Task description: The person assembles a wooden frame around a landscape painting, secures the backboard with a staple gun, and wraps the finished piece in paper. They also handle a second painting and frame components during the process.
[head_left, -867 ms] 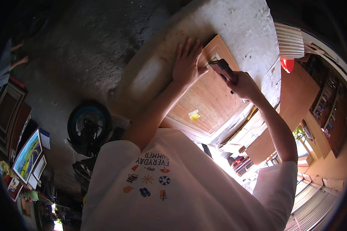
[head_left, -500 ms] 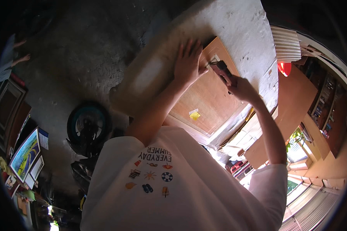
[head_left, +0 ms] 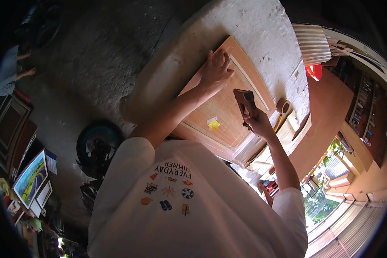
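A framed wooden panel [head_left: 202, 112], like a cabinet door, lies at a slant on the pale worktop. My left hand [head_left: 216, 74] is on its far-left frame, fingers bent but apart, with nothing visible in them. My right hand [head_left: 260, 122] is wrapped round the handle of a dark staple gun or small nail gun [head_left: 245, 99]. The tool is over the panel's right half, its head toward the far side. A yellow-and-white scrap [head_left: 213, 124] rests on the panel's near part.
A roll of tape [head_left: 283, 105] stands on the worktop [head_left: 262, 30] right of the panel. At the far right are a red object [head_left: 314, 72] and a corrugated sheet [head_left: 311, 43]. A motorcycle wheel [head_left: 99, 144] stands at the left. Another person [head_left: 8, 73] is at the far left edge.
My left hand has gone from beside the far corner onto the frame, fingers now bent. My right hand has drawn the tool back from the far corner, toward me, uncovering the tape roll.
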### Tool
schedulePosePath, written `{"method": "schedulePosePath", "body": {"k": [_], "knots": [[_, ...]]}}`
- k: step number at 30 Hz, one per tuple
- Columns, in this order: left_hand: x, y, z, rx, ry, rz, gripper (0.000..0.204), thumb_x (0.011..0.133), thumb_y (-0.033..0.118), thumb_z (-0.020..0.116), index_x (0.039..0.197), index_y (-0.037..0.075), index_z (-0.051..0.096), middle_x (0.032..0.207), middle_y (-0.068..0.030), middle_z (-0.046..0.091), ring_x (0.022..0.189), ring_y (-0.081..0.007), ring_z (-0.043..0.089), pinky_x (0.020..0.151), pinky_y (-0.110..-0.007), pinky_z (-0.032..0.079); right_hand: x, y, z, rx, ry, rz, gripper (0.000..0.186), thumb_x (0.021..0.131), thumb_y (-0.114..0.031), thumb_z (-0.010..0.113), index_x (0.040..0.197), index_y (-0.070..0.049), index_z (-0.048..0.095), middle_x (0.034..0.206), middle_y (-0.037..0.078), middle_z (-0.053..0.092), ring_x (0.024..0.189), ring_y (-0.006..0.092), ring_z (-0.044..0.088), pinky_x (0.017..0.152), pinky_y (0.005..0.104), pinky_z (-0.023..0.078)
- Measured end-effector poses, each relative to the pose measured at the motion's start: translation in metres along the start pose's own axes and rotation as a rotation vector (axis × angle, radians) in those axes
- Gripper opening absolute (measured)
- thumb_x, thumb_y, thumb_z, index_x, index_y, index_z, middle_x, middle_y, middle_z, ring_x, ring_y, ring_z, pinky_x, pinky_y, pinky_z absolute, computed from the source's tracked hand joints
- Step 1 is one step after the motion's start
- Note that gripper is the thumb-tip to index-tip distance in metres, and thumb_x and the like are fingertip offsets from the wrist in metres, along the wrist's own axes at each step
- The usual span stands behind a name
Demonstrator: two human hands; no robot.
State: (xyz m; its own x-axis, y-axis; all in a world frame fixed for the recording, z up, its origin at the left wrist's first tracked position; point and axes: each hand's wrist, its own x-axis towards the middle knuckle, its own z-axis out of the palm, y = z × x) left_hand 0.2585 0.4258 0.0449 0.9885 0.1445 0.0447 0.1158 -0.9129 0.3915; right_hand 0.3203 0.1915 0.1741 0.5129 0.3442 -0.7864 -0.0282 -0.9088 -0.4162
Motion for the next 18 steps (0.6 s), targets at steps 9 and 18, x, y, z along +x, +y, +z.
{"method": "schedulePosePath", "body": {"k": [9,18], "knots": [[-0.103,-0.022,0.013,-0.444,0.206,-0.374,0.081,0.081,0.034,0.075,0.146,0.004,0.038,0.153,-0.0225,0.033,0.146,-0.0393,0.025,0.118,-0.056,0.021,0.031,-0.059,0.035,-0.443,0.053,-0.323,0.012,0.076,-0.013,0.062,0.083,-0.005,0.057,0.066,0.018,0.060,0.069,0.0410,0.061,0.066,0.0472,0.047],[-0.111,-0.023,0.015,-0.493,0.275,-0.415,0.076,0.080,0.037,0.076,0.141,0.004,0.045,0.152,-0.0140,0.042,0.144,-0.0354,0.033,0.118,-0.053,0.024,0.033,-0.087,0.045,-0.651,-0.023,-0.289,0.012,0.076,-0.013,0.058,0.085,-0.005,0.059,0.066,0.017,0.061,0.069,0.0400,0.062,0.073,0.0479,0.046]]}}
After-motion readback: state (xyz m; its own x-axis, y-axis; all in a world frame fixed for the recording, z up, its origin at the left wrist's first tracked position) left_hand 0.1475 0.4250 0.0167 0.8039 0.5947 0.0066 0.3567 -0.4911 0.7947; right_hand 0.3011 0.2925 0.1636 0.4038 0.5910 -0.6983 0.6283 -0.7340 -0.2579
